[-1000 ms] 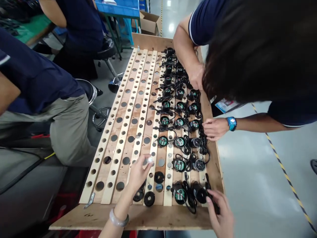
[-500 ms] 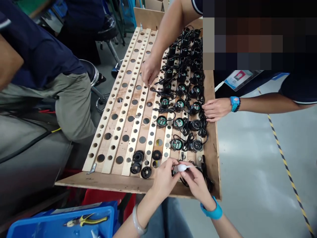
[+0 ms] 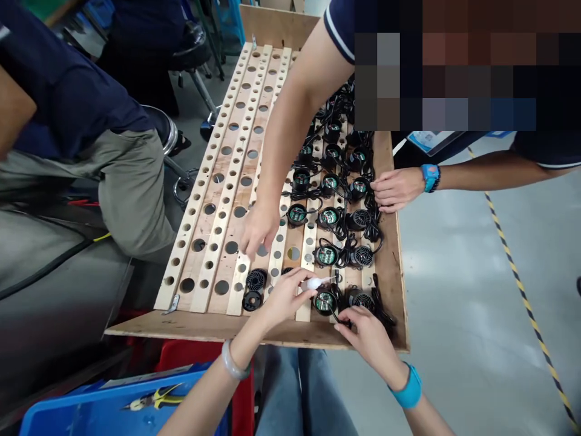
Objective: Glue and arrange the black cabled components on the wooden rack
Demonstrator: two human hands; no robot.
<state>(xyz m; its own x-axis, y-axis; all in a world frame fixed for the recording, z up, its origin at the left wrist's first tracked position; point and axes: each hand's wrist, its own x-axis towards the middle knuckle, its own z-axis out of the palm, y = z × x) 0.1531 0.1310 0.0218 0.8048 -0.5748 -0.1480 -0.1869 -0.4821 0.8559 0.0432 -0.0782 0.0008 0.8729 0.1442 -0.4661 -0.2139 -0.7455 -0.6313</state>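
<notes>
My left hand [image 3: 285,295] is closed round a small white squeeze bottle [image 3: 313,283] with a thin nozzle pointing right. Just below the nozzle sits a round black housing [image 3: 325,301] with a green circuit board facing up. At the front edge of the wooden rack, my right hand [image 3: 365,335] pinches the black cable [image 3: 334,316] of that housing between thumb and fingers. A grille-topped black unit [image 3: 362,298] lies just beyond my right fingers. Loose black round parts [image 3: 256,280] lie left of my left hand.
The wooden rack [image 3: 213,327] has rows of holed slats and several cabled black units [image 3: 329,217]. A co-worker's hand [image 3: 262,227] reaches over the slats; the other [image 3: 398,190] rests at the right edge. A blue bin [image 3: 91,418] with yellow-handled pliers [image 3: 157,398] stands lower left.
My hands have parted: the left carries the white bottle left and forward over the circuit board, the right has moved to the cable. The co-worker's reaching hand has come nearer.
</notes>
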